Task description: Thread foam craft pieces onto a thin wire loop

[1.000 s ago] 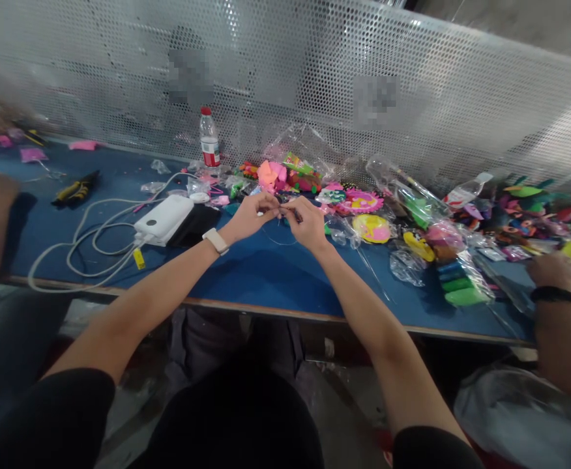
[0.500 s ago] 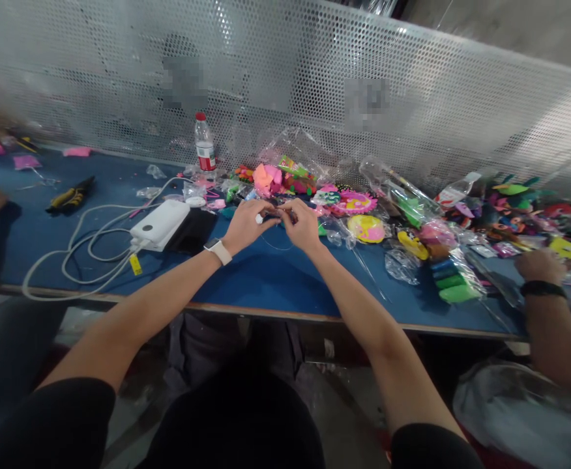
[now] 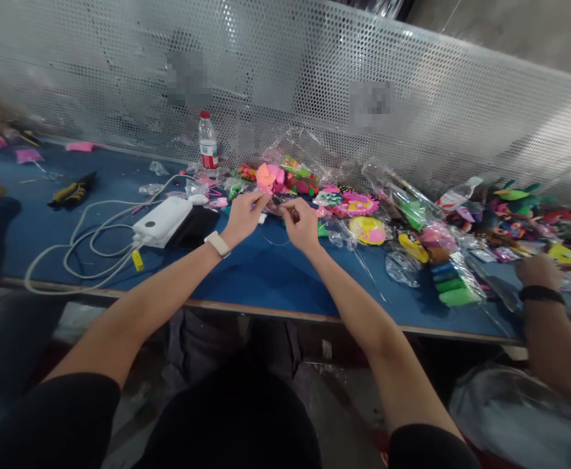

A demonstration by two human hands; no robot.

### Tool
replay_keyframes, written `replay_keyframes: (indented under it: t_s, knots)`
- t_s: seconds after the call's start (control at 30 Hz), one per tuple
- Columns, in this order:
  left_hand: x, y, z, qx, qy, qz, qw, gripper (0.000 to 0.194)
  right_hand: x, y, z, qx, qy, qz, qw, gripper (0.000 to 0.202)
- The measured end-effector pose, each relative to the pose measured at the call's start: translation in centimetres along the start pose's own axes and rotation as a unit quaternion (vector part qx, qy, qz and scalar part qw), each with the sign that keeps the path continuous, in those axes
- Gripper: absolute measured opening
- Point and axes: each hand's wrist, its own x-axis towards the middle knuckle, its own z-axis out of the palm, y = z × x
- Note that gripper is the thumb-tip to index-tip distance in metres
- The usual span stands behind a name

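My left hand and my right hand are close together over the blue table. Both are closed in a fingertip pinch on a small dark brownish piece, too small and partly covered to name. A thin curved thread or wire hangs just below the fingers. Close under my left fingertips shows a small white bit; whether it is held I cannot tell. Just beyond my hands lie pink and orange clay-like shapes among clear plastic wrapping.
Left of my hands are a white power bank with looped cables, a black flat item, pliers and a bottle. Colourful craft pieces and coloured packs spread rightward. Another person's hand works at right; a perforated metal panel stands behind.
My left hand has turned at the wrist and its fingers have shifted, so the small brownish piece and the thread show more clearly. My right hand stays almost in place.
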Motion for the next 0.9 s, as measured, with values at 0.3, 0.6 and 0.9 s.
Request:
replay_keyframes:
  t_s: [0.3,0.6,0.9]
  knots:
    - [0.9,-2.3,-0.3,-0.139,-0.078,-0.084,0.984,0.043,0.1,-1.2,0.2,0.045,0.023,0.007,0.999,0.041]
    - [0.8,-3.7,-2.0,-0.184,-0.345,-0.100,0.915,0.037,0.0,-1.0,-0.4,0.090,0.005,0.016,0.996,0.027]
    - [1.1,-4.4,-1.2,-0.087,0.040,-0.106,0.990,0.044,-0.1,1.1,0.3,0.026,0.012,0.074,0.997,0.023]
